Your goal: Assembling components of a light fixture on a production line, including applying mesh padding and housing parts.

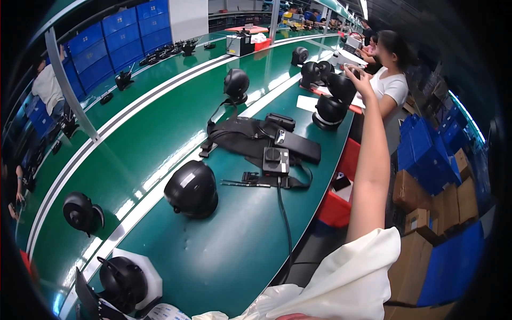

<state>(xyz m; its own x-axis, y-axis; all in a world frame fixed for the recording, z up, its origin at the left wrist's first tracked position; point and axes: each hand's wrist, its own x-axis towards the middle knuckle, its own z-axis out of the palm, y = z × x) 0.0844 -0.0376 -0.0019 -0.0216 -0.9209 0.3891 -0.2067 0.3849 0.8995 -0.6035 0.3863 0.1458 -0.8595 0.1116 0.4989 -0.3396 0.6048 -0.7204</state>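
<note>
Green conveyor benches (213, 250) curve from the lower left of the frame toward the upper right, with blue bins stacked along the far wall at upper left and cartons at lower right. Right hand (356, 73), on an arm stretched up the right side of the frame from a white sleeve (352, 277), reaches a cluster of black dome-shaped helmets (330, 88) in the upper centre-right. Its fingers curl at the upper edge of the topmost helmet; whether they clamp it or merely touch it cannot be told at this size. Left hand: not visible. A co-worker in a white top (392, 82) sits just beyond the cluster. Nearer, at centre frame, lie a black strap harness (240, 136), a small black box unit (276, 161) with a cable trailing to the bench edge, and a single black helmet (192, 189); further helmets sit at lower left.

With the arm at full extension, the hold is probably weakest: a firm grip on the rim, lifting clear of the neighbouring helmets before drawing back, should prevent toppling the stack.
</note>
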